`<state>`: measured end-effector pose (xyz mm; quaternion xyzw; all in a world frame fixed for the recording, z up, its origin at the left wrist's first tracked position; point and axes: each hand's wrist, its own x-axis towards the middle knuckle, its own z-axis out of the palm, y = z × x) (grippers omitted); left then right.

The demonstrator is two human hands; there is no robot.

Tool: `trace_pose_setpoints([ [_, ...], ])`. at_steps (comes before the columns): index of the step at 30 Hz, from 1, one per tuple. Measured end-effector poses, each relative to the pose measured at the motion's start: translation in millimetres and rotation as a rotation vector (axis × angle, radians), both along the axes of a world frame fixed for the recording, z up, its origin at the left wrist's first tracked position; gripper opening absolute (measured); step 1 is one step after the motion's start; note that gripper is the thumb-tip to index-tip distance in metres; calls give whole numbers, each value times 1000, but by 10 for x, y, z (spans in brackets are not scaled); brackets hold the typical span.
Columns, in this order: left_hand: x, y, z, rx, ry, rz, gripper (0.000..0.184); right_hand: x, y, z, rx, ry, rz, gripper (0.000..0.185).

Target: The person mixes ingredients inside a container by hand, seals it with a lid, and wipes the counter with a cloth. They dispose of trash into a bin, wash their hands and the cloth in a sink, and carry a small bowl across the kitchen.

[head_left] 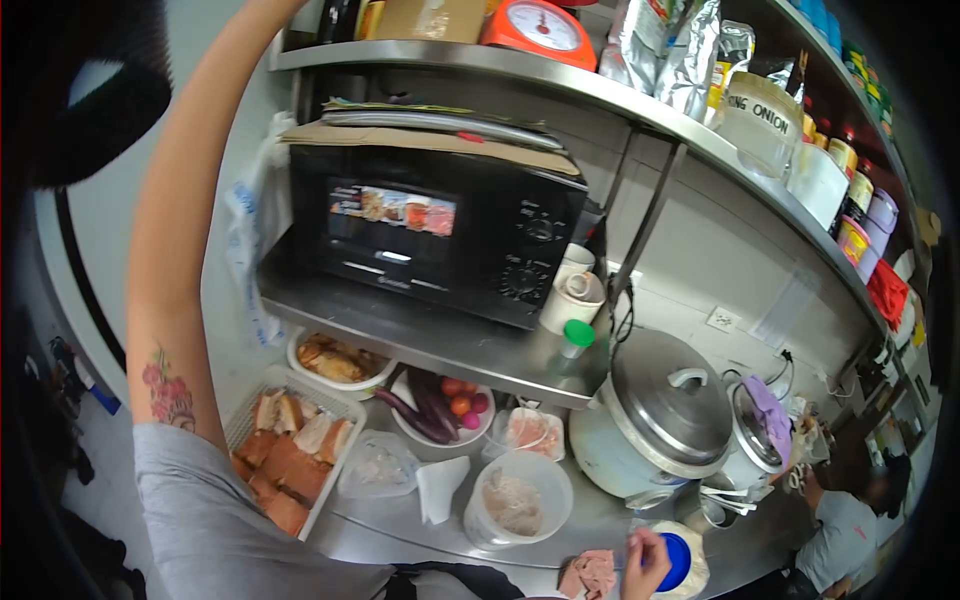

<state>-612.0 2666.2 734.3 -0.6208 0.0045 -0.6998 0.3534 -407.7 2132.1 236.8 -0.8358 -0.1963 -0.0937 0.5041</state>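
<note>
My left arm reaches up along the left side to the top shelf (pixel 560 75); the hand itself is beyond the top edge of the view. Low in the picture, my right hand (pixel 646 567) has its fingers curled together, and what they hold, if anything, I cannot make out. Right beside it is a round blue lid (pixel 674 562) on a pale container (pixel 697 578). Just left of that hand lies a piece of pinkish raw meat (pixel 588 574). A clear tub (pixel 519 500) with a pale, floury-looking content stands farther left on the steel counter.
A black microwave (pixel 430 240) sits on a steel shelf, with an orange scale (pixel 540 30) above. A large lidded pot (pixel 660 420) stands right. Roasted-looking meat slabs fill a basket (pixel 340 430) at left, near a bowl of eggplants (pixel 432 408). Another person (pixel 850 535) is at far right.
</note>
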Motion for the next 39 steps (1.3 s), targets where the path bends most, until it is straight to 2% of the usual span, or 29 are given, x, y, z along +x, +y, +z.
trace_pose_setpoints([
  [1, -154, -240, -287, -73, 23, -13, 17, 187, 7, -50, 133, -35, 116, 22],
  [2, -273, -603, -643, -151, 51, -30, 16, 54, 230, 273, 186, -202, 132, 8],
  [3, -491, -1069, -1008, -541, 222, 5, 14, -149, 447, 624, 288, -261, 136, 10],
  [5, -881, -1470, -1751, -340, 564, 319, 11, -381, 642, 1011, 305, -435, 415, 18],
  [7, -1058, -1732, -2328, -292, 763, 261, 12, -694, 910, 1231, 377, -579, 635, 26],
  [9, -1165, -1988, -2851, -304, 924, 167, 12, -1014, 1147, 1372, 254, -652, 782, 19],
  [13, -1270, -2281, -3691, -430, 1097, -34, 13, -1286, 1605, 1136, -52, -798, 906, 26],
  [16, -1295, -2427, -4241, -592, 1159, -169, 14, -1269, 1775, 739, -207, -596, 1062, 20],
  [18, -1320, -2500, -4595, -714, 1193, -240, 15, -1256, 1792, 485, -273, -497, 1081, 19],
  [22, -1359, -2654, -5227, -966, 1224, -350, 16, -1334, 1788, 152, -287, -370, 1058, 22],
  [23, -1354, -2693, -5385, -1024, 1227, -372, 16, -1354, 1771, 42, -248, -313, 975, 23],
  [25, -1319, -2740, -5627, -1115, 1223, -405, 17, -1385, 1739, -220, -170, -206, 806, 25],
  [31, -1115, -2750, -5991, -1250, 1199, -474, 19, -1293, 1523, -985, -266, -186, 933, 23],
  [34, -1070, -2720, -6038, -1284, 1195, -504, 20, -1353, 1428, -1150, -270, -40, 901, 24],
  [39, -927, -2673, -6080, -1303, 1199, -537, 21, -1324, 1348, -1141, -313, -65, 928, 20],
])
